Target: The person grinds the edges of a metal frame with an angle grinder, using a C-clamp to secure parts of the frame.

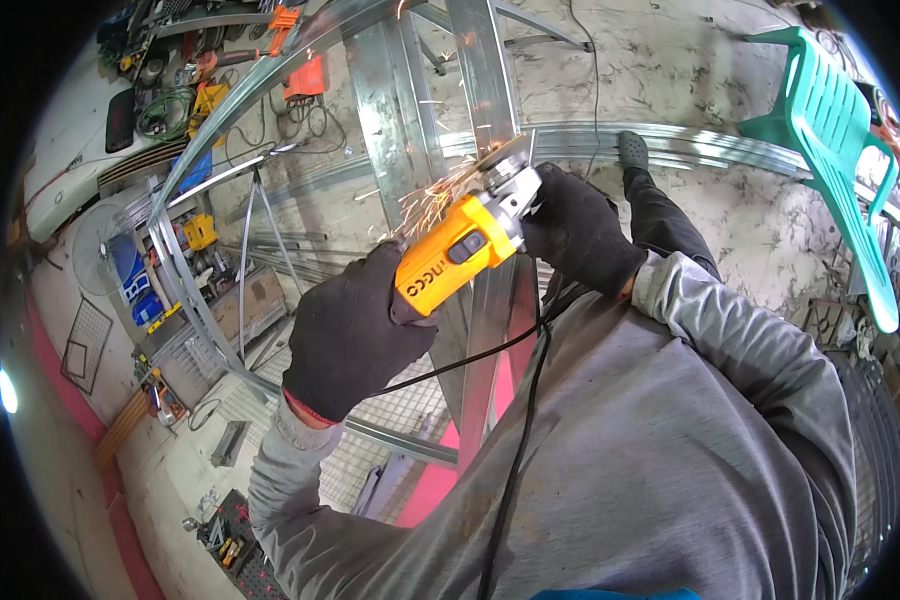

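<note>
A yellow angle grinder [448, 262] is held between my two hands, its disc [506, 153] against a galvanized metal channel [485, 75]. Orange sparks spray from the disc down and to the left. My left hand [355, 335], in a black glove, wraps the rear of the grinder's body. Closed beside the grinder's head is my right hand [582, 228], also in a black glove; the part it grips is hidden behind the fingers. A black cord [470, 358] runs from near my left hand across my front.
A curved metal frame [215, 130] arches over the left side. Long metal profiles [690, 145] lie on the floor ahead, near my shoe [632, 150]. A green plastic chair [820, 110] is at the right. Tools and cables [165, 112] crowd the upper left.
</note>
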The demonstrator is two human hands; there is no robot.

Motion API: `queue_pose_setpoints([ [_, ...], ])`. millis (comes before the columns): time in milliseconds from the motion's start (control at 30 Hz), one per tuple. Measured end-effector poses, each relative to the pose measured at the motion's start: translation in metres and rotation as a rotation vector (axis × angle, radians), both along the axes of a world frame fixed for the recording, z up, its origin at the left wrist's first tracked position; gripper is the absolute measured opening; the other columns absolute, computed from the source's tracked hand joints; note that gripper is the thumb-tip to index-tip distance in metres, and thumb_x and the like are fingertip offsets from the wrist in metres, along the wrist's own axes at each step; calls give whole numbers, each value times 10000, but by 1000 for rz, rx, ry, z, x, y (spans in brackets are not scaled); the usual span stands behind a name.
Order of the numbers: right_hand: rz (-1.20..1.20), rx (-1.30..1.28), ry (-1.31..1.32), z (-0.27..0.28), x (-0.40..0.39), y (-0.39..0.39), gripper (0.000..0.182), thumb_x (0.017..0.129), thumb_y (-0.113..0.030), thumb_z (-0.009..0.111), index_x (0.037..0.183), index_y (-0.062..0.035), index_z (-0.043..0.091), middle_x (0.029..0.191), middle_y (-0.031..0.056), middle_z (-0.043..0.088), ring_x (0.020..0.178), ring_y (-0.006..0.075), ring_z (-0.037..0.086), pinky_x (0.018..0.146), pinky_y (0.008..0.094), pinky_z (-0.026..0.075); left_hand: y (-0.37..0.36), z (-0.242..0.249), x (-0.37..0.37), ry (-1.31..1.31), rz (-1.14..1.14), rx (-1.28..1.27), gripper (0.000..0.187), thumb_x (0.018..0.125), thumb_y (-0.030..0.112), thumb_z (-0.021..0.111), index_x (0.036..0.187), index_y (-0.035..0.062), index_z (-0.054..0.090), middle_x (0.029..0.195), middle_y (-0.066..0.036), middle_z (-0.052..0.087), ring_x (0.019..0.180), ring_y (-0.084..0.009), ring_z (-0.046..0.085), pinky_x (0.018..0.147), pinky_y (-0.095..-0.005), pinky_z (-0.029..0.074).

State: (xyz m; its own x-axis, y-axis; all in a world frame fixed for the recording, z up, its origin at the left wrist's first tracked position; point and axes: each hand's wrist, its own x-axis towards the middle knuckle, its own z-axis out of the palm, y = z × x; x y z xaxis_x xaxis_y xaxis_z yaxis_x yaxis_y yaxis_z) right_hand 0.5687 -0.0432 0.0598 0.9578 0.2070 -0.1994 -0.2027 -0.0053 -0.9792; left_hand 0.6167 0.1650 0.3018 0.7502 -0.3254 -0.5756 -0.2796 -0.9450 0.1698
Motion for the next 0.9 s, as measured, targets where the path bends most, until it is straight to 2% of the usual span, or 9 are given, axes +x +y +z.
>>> queue_pose_setpoints([
  [133,87,-52,142,32,12,-11,589,842,-419,924,1239,-47,699,1037,134,766,941,293,778,856,422,608,20,11,-15,-13,60,86,542,772,245,875,1224,28,668,832,-205,734,764,-415,757,689,-483,600],
  [200,150,-137,222,42,16,-13,551,879,-382,910,1236,-19,700,1114,144,762,990,241,766,913,380,593,28,11,-18,-39,80,99,529,770,236,872,1212,31,667,832,-202,735,763,-414,757,690,-482,597],
  [300,178,-219,223,53,19,-17,570,862,-404,914,1218,-10,707,1095,148,758,977,250,769,890,384,596,31,10,-21,-44,129,90,528,756,227,877,1202,30,673,830,-202,735,767,-411,758,696,-481,594],
  [400,109,-136,227,50,10,-11,562,845,-358,933,1233,-22,703,1083,133,755,981,238,770,889,379,603,24,9,-18,-40,149,83,532,742,228,889,1189,28,681,835,-201,739,775,-410,763,708,-474,599],
  [467,85,-135,218,44,4,-7,558,835,-327,943,1243,-35,701,1083,125,753,978,235,769,890,374,607,19,10,-15,37,115,88,684,747,290,886,1327,5,664,931,-206,759,818,-388,776,730,-482,615],
  [533,60,-134,209,43,3,-7,557,824,-297,953,1252,-48,698,1084,118,752,976,231,768,890,368,611,15,5,-15,32,110,66,685,748,292,886,1328,6,660,939,-207,759,827,-388,777,736,-484,615],
  [600,71,-134,194,43,3,-7,563,820,-365,920,1231,-62,682,1129,153,744,1003,304,777,902,420,608,12,4,-14,25,103,48,687,748,294,885,1329,7,657,946,-207,758,837,-387,777,741,-485,615],
  [833,77,-206,89,26,-1,-5,584,801,-378,942,1220,-80,665,1147,161,722,1047,329,754,902,438,604,0,1,-5,9,38,27,596,781,280,842,1285,26,651,921,-201,739,802,-398,757,719,-499,601],
  [900,49,-115,39,25,-2,-4,626,795,-376,959,1269,-92,664,1152,153,720,1056,322,750,907,438,604,-7,3,-1,6,26,42,548,791,275,829,1251,32,654,918,-203,736,792,-403,751,709,-506,596],
])
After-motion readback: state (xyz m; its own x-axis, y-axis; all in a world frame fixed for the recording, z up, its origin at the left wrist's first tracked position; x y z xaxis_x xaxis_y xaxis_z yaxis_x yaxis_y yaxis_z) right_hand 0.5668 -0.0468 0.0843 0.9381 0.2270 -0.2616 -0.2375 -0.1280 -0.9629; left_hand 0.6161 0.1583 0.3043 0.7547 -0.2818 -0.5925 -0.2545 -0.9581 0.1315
